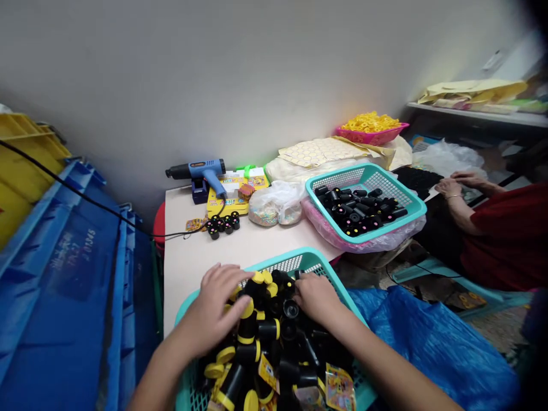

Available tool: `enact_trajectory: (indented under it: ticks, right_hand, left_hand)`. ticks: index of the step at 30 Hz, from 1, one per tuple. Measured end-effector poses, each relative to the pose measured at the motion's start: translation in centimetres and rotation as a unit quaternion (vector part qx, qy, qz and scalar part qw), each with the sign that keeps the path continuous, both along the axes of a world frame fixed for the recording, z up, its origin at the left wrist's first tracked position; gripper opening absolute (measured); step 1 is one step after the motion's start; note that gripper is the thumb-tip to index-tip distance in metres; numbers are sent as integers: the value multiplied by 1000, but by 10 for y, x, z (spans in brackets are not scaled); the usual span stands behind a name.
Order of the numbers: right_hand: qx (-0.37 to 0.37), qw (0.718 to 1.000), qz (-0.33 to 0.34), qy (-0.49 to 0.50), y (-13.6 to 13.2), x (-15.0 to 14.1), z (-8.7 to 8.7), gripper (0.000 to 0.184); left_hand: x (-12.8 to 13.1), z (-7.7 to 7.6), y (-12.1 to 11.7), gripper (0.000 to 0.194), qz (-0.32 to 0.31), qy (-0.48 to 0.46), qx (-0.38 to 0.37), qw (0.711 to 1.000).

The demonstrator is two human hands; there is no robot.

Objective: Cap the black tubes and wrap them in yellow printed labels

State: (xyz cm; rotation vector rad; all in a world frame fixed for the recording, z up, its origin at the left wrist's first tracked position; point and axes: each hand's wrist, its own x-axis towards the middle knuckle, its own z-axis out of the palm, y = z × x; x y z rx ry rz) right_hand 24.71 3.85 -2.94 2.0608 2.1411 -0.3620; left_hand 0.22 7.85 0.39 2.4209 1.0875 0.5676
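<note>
A turquoise basket [308,255] in front of me is heaped with black cylinders [268,329], many with yellow caps [225,354]. Printed cards [340,388] lie among them. Over the heap's left side, my left hand [218,305] is open, its fingers stretched out and its thumb apart beside a yellow-capped cylinder. My right hand [317,294] reaches into the right part of the pile with curled fingers. A small black cylinder [298,275] shows at those fingertips; the rest of the grip is hidden.
A second turquoise basket [368,168] of black cylinders sits on a pink bag at the right. Behind are a blue heat gun [205,170], small black pieces [222,224] and clear bags [276,204]. Blue crates [64,274] stand left; a person in a red top [509,234] sits right.
</note>
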Motion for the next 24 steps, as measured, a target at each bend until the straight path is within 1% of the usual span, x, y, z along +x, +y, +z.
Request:
enact_trajectory:
  ticks: [1,2,3,4,6,7,9,11,14,20,24]
  right_hand:
    - [1,1000,-6,1,-1,2,1,19]
    - [1,1000,-12,0,-1,3,2,20]
    - [-1,1000,-17,-1,-2,4,2,21]
    - [-4,1000,-20,-2,-1,4,2,22]
    - [-12,1000,-17,1,0,4,2,21]
    - [-16,1000,-16,3,1,4,2,20]
    - [-16,1000,-18,9,2,4,1,21]
    - [-15,999,-25,14,2,5,0,22]
    - [-22,999,-31,24,1,6,-1,23]
    - [-34,997,-51,38,1,15,7,24]
    - [-39,996,-71,33,1,14,8,23]
  left_hand:
    - [-6,1,21,33,25,1,5,1000]
    - [-13,0,45,34,78,13,8,997]
    - [-20,-3,71,35,131,47,6,990]
    - [-26,-7,96,35,156,66,5,985]
    - [-35,-19,139,33,180,101,11,978]
    - [-38,-27,155,33,183,118,21,976]
    - [-40,-41,176,40,179,148,48,971]
    - [-40,-53,184,47,174,174,71,967]
    - [-41,-65,188,42,167,198,91,961]
    - [-51,-77,197,34,139,192,102,966]
    - [-52,-82,191,34,137,164,110,971]
